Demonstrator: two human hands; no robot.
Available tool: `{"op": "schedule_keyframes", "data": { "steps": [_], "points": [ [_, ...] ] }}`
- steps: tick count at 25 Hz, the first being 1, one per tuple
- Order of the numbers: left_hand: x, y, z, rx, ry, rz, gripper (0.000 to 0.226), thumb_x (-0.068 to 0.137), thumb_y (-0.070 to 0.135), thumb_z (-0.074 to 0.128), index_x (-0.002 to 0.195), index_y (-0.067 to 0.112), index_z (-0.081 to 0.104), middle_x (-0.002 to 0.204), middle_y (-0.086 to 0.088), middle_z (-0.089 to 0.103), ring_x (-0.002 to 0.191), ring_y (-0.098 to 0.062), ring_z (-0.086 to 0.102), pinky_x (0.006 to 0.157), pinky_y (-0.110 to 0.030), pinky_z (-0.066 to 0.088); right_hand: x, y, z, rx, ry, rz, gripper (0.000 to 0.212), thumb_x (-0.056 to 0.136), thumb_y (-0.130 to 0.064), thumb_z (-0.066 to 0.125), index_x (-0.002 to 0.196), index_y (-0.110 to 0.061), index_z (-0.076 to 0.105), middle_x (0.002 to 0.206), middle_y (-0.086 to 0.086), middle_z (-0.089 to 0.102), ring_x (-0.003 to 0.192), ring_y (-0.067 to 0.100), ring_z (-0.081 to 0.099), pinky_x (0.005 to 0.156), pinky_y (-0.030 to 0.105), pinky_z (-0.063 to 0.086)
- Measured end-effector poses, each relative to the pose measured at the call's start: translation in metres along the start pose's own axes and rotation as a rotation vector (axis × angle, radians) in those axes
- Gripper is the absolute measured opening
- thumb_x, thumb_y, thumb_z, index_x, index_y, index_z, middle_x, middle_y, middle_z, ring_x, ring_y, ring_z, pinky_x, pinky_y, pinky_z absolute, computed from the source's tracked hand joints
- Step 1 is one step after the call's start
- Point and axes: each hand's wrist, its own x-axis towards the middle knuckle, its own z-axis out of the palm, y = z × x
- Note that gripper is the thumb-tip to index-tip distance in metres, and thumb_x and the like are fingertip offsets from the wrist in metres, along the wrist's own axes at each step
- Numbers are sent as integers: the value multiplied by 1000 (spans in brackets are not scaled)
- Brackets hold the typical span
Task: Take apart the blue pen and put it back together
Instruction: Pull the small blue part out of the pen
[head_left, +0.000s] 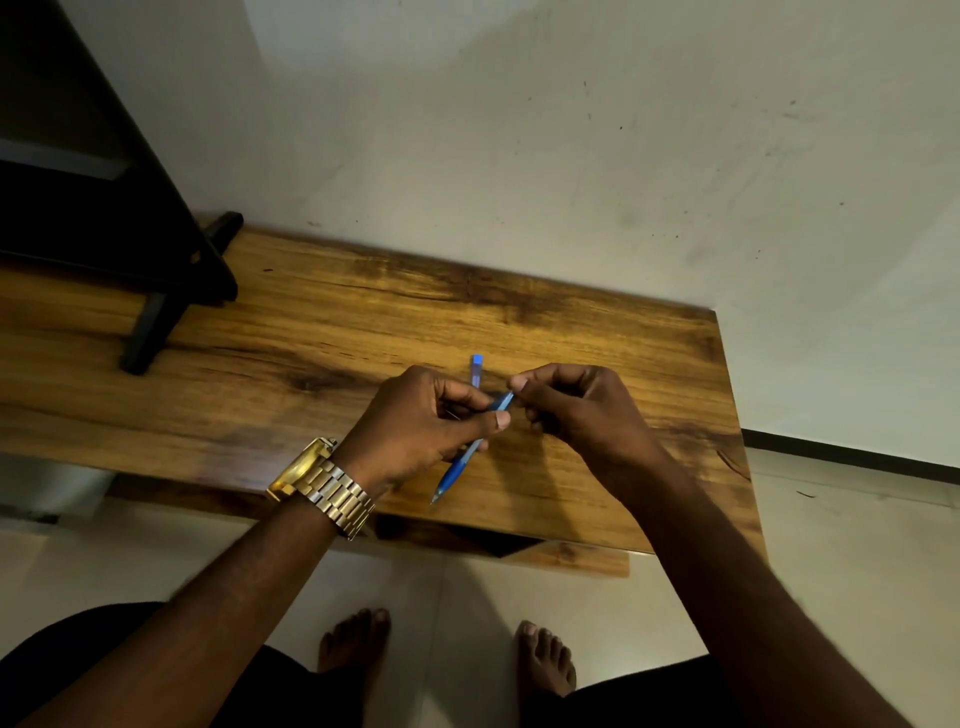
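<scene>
The main risk at this stage is loss of a small part: if the pinch at the upper end of the blue pen (460, 465) slips, a loose piece may drop onto the desk (597, 338) and roll off the near edge to the floor; twisting off-axis may also jam or strip the joint. The pen is held above the desk at the centre of the frame, tilted, with its tip pointing toward the lower left and its upper end toward the upper right. The left hand (421, 421) grips the middle of the barrel, fingers curled round it and thumb pressed along the side; a gold watch (319, 486) sits on that wrist. The right hand (576, 405) pinches the upper end of the pen between thumb and forefinger, remaining fingers curled under. Both forearms enter from the bottom of the frame and converge on the pen. A separate pale blue piece (476, 370) lies on the desk just above the hands; whether it belongs to the pen cannot be confirmed.
</scene>
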Motion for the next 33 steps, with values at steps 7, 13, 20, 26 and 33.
{"op": "schedule_keyframes", "data": {
  "steps": [7, 13, 20, 26, 33],
  "points": [
    [3, -4, 2, 16, 9, -18, 20, 89, 32, 88, 107, 22, 87, 93, 4, 87, 85, -11, 84, 70, -23, 63, 9, -2, -25, 75, 239, -22, 13, 99, -9, 76, 88, -12, 82, 85, -2, 82, 77, 14, 70, 71, 24, 60],
    [7, -5, 1, -19, 79, -37, 20, 90, 31, 88, 107, 21, 87, 91, 1, 86, 85, -12, 84, 69, -24, 64, 29, 12, -55, -786, 472, -147, 8, 93, -22, 86, 99, -16, 83, 87, -7, 77, 78, 2, 71, 68, 7, 48],
    [9, -6, 4, -37, 75, -38, 19, 90, 31, 89, 107, 23, 87, 91, 2, 86, 85, -13, 84, 68, -23, 63, 32, 16, -54, -786, 491, -166, 15, 91, -23, 88, 104, -17, 82, 89, -3, 78, 75, 5, 69, 69, 11, 50],
    [8, -5, 4, -9, 93, 15, 17, 90, 33, 89, 105, 27, 87, 92, 4, 86, 84, -10, 84, 74, -25, 66, 18, 2, -22, -219, 83, -150, 9, 97, -25, 79, 93, -22, 86, 97, 3, 84, 77, 8, 70, 71, 28, 57],
    [8, -3, 7, 26, 78, 21, 17, 91, 32, 87, 107, 27, 86, 93, 5, 86, 85, -9, 83, 82, -32, 68, 20, 10, -18, -172, -53, -129, 8, 90, -25, 80, 91, -21, 87, 89, 6, 82, 74, 11, 66, 67, 28, 53]
  ]
}}
